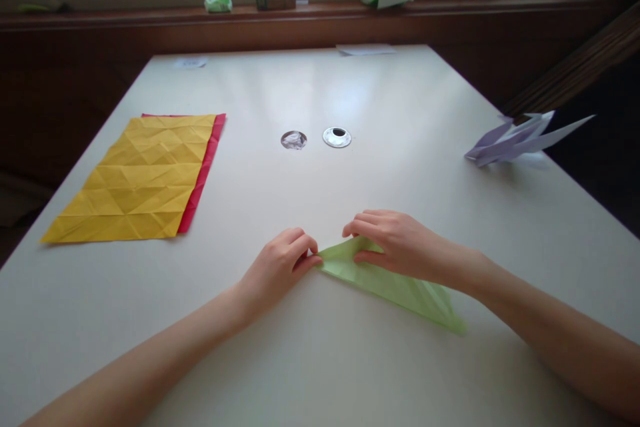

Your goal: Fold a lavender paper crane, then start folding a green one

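Note:
A light green paper (400, 287), folded into a long narrow triangle, lies on the white table (320, 360) near its front edge. My left hand (277, 267) pinches the paper's left tip between thumb and fingers. My right hand (400, 243) rests on top of the paper just right of that tip, fingers curled over the upper fold and thumb under its edge. The paper's far point sticks out toward the lower right, beneath my right forearm.
A creased yellow sheet (140, 180) lies over a red sheet (203, 177) at the left. A folded lilac paper figure (520, 140) sits at the right edge. Two round metal pieces (315, 139) lie mid-table. Small boxes and packets line the window sill (320, 10).

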The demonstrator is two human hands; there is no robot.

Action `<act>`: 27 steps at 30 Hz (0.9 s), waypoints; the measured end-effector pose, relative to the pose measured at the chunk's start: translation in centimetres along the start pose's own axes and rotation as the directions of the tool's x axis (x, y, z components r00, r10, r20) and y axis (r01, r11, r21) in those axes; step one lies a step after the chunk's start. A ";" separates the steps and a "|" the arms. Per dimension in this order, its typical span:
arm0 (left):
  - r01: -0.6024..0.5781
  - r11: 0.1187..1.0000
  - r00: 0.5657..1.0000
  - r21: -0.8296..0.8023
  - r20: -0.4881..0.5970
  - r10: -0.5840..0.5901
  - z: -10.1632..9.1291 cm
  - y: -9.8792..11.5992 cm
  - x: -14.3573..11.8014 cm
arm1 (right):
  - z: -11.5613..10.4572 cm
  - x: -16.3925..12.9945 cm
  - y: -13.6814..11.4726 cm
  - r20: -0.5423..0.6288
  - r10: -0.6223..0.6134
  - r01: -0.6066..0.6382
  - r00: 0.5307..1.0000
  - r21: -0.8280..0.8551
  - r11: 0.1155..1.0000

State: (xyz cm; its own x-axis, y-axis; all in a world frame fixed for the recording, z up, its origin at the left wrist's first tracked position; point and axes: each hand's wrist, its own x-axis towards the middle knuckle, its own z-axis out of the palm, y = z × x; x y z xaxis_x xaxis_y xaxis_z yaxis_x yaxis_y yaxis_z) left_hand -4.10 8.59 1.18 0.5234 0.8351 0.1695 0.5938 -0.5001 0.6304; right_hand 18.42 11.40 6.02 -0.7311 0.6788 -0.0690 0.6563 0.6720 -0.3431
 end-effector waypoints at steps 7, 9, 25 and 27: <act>-0.016 1.000 1.000 -0.012 0.008 0.016 -0.1 0.0 0.0 | -1.5 -0.5 0.9 0.045 0.177 -0.178 0.983 0.016 0.984; -0.014 1.000 1.000 -0.017 0.010 0.014 -0.2 0.1 0.0 | -2.0 -0.4 1.6 0.089 0.213 -0.219 0.973 0.052 0.974; 0.016 1.000 0.999 0.008 -0.049 -0.015 -0.3 -0.2 0.0 | -2.0 -0.3 6.0 0.036 0.230 -0.228 0.973 0.353 0.908; 0.007 1.000 0.999 0.007 -0.045 -0.007 -0.3 -0.2 -0.1 | -1.9 -0.3 5.9 -0.049 0.193 -0.166 0.980 0.330 0.929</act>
State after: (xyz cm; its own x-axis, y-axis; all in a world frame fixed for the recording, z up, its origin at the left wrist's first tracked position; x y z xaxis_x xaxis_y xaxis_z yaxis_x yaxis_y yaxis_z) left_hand -4.45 8.67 1.28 0.4910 0.8481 0.1993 0.6017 -0.4956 0.6264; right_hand 22.84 15.70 5.83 -0.5807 0.8094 -0.0877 0.6698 0.4138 -0.6166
